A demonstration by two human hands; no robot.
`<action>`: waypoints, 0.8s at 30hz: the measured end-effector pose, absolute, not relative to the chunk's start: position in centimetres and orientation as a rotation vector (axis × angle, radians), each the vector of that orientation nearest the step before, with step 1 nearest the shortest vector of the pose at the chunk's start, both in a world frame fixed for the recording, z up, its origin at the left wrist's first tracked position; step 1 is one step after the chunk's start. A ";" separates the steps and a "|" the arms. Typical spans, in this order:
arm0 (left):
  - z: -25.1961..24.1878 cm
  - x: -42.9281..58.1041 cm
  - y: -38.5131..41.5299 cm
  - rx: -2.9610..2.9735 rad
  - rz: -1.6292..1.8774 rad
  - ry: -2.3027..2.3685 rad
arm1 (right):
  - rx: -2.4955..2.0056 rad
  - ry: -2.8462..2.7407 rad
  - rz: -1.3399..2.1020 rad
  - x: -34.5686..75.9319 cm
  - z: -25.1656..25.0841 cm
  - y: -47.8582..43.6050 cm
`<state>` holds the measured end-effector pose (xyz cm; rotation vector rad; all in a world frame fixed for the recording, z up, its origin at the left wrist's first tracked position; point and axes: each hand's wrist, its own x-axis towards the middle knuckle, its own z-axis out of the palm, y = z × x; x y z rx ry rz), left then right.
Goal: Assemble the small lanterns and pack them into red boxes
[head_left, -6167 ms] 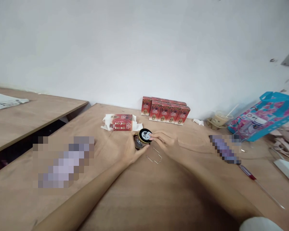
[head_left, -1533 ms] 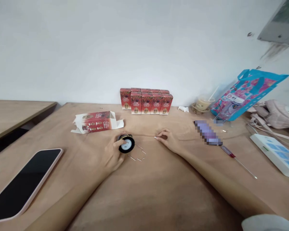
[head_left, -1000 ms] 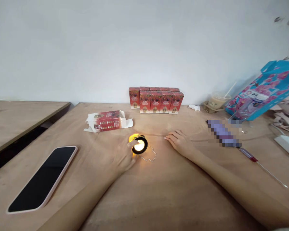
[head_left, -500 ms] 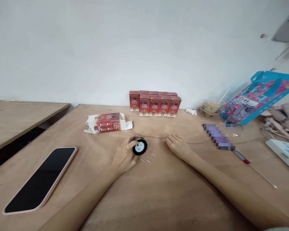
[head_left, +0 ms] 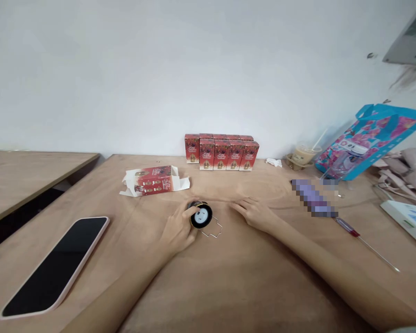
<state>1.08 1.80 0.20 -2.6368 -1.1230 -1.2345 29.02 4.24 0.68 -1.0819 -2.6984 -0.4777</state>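
My left hand (head_left: 177, 227) is closed round a small round black lamp (head_left: 201, 215) with a white face, holding it on the wooden table (head_left: 208, 286). The lamp is unlit. A thin bent wire (head_left: 213, 230) lies on the table just right of the lamp. My right hand (head_left: 254, 213) rests flat on the table a short way to the right, fingers stretched toward the lamp and holding nothing.
An opened red carton (head_left: 155, 181) lies behind the lamp. Several upright red boxes (head_left: 221, 152) stand by the wall. A phone (head_left: 55, 266) lies at front left. At the right are a screwdriver (head_left: 364, 241), a drink cup (head_left: 304, 153), a blue flowered bag (head_left: 374, 141) and a white box (head_left: 407, 219).
The lamp glowed yellow one second ago and is dark now. My left hand still holds it. Earlier my right hand touched the lamp's face, then moved off to rest on the table.
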 end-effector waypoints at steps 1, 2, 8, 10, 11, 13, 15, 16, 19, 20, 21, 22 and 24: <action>0.2 1.1 1.8 -2.627 -1.268 -1.099 | -1.100 -2.743 -0.481 28.8 1.1 4.3; 0.1 1.1 1.8 -2.614 -1.300 -1.076 | -1.122 -2.783 -0.497 28.6 1.5 4.4; -0.3 1.1 2.0 -2.630 -1.318 -1.064 | -1.207 -2.880 -0.564 27.0 3.3 5.0; -0.2 1.1 1.9 -2.629 -1.320 -1.067 | -1.248 -2.849 -0.506 26.9 3.3 5.2; -0.1 1.0 1.9 -2.629 -1.312 -1.071 | -1.268 -2.830 -0.479 26.8 3.2 5.3; 0.0 1.0 1.9 -2.636 -1.272 -1.100 | -1.293 -2.793 -0.445 26.8 3.1 5.4; 0.1 1.0 1.8 -2.634 -1.244 -1.136 | -1.298 -2.763 -0.425 26.7 3.2 5.3; 0.1 1.0 1.8 -2.631 -1.238 -1.151 | -1.287 -2.724 -0.388 26.5 3.3 5.3; 0.2 1.1 1.8 -2.596 -1.260 -1.158 | -1.177 -2.449 -0.109 25.6 3.9 4.8; 0.2 1.2 1.8 -2.580 -1.269 -1.162 | -1.130 -2.332 0.018 25.1 4.1 4.6; 0.2 1.2 1.7 -2.565 -1.276 -1.174 | -1.089 -2.227 0.143 24.5 4.4 4.4; 0.2 1.3 1.7 -2.551 -1.281 -1.192 | -1.061 -2.147 0.261 23.9 4.6 4.2; 0.3 1.3 1.7 -2.533 -1.280 -1.235 | -1.028 -2.015 0.492 22.6 5.0 3.7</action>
